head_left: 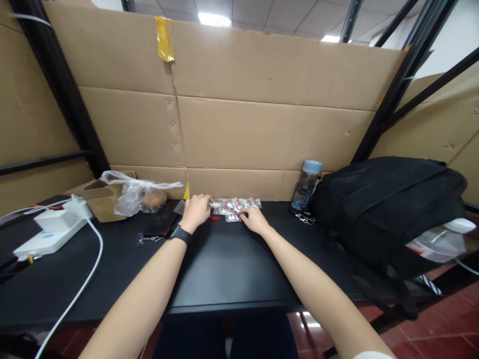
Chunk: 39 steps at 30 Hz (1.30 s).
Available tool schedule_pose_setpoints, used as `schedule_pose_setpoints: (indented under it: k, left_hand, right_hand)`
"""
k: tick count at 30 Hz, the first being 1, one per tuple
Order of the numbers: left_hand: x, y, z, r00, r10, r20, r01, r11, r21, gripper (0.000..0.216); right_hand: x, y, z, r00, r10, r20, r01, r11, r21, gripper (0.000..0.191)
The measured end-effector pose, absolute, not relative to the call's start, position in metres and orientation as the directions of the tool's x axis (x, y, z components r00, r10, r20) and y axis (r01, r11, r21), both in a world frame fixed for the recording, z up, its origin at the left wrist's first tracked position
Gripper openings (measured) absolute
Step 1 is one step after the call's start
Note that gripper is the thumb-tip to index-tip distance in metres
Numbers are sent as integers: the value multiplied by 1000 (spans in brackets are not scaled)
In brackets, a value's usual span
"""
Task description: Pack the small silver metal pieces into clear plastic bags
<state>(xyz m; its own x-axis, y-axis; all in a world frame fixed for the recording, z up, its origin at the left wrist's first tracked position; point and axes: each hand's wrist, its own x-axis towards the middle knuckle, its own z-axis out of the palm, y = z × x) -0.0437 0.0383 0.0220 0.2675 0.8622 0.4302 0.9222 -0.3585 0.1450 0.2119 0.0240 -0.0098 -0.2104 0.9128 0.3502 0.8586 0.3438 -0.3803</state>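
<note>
A small heap of clear plastic packets [235, 204] with red and white bits inside lies at the far edge of the black table [224, 264], against the cardboard wall. My left hand [195, 211], with a black watch at the wrist, rests curled at the heap's left end, fingers touching the packets. My right hand [253, 219] sits at the heap's front right, its fingertips pinched on a packet's edge. A small red item [214, 218] lies between the hands.
A black backpack [385, 209] fills the right side, with a blue-capped water bottle [306, 185] and keys beside it. At left are a phone [160, 225], a plastic bag with fruit [144, 197], a paper bag [101, 199], and a white power strip [48, 234] with cable.
</note>
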Motion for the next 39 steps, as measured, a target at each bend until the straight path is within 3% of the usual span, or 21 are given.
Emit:
schedule_pose_setpoints:
  k: [5, 9, 13, 16, 22, 27, 34, 39]
  left_hand:
    - [-79, 51, 20, 105, 913, 393, 984, -153, 93, 38]
    - [-82, 55, 14, 37, 946, 321, 988, -82, 128, 21]
    - [-70, 51, 13, 92, 880, 465, 952, -214, 217, 23]
    - [-54, 47, 10, 216, 827, 519, 915, -357, 189, 23]
    - [-36, 39, 7, 357, 821, 446, 903, -425, 61, 37]
    - [-36, 34, 14, 506, 781, 366, 827, -560, 52, 11]
    - [-26, 31, 3, 500, 792, 351, 848, -530, -15, 13]
    - [-23, 31, 0, 519, 771, 369, 840, -539, -55, 16]
  right_hand:
    - [247, 14, 7, -208, 933, 293, 896, 301, -325, 24]
    - [280, 8, 15, -215, 968, 132, 931, 244, -272, 55]
    - [294, 9, 16, -223, 974, 38, 911, 222, -347, 48]
    - [291, 9, 17, -212, 977, 31, 905, 208, -370, 46]
    - [279, 4, 20, -178, 983, 50, 908, 184, -376, 41]
    - [275, 2, 20, -158, 980, 124, 906, 194, -376, 41]
    - [263, 0, 18, -237, 952, 194, 711, 306, -633, 35]
    - [251, -4, 22, -286, 910, 300, 634, 414, -653, 37]
